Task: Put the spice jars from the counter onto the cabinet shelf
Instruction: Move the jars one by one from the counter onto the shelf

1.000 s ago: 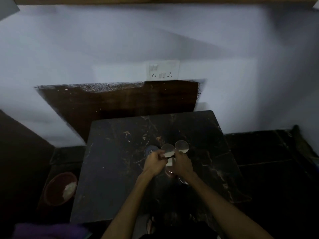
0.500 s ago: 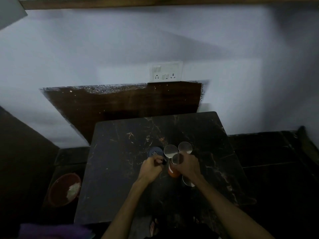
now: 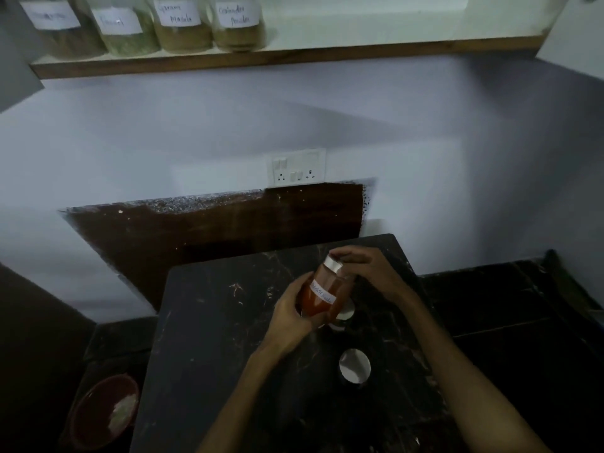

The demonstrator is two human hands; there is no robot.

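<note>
Dark marble counter (image 3: 209, 338) lies under a jar of red spice (image 3: 322, 294), held tilted above it: left hand (image 3: 289, 313) wraps the body, right hand (image 3: 367, 273) grips near the silver lid. Two lidded jars (image 3: 354, 366) stand on the counter below; four labelled jars (image 3: 178, 22) occupy the cabinet shelf (image 3: 359, 53).

So the jar (image 3: 322, 294) is up off the table (image 3: 212, 338), tilted, between my hands: left hand (image 3: 289, 317) on its lower side, right hand (image 3: 369, 273) up by the lid. Two more jars sit on the table, one (image 3: 343, 317) right under it, one (image 3: 354, 366) closer to me. Four labelled jars (image 3: 183, 24) line the shelf (image 3: 294, 55) up on the left. A bowl (image 3: 104, 411) sits low, left of the table.
</note>
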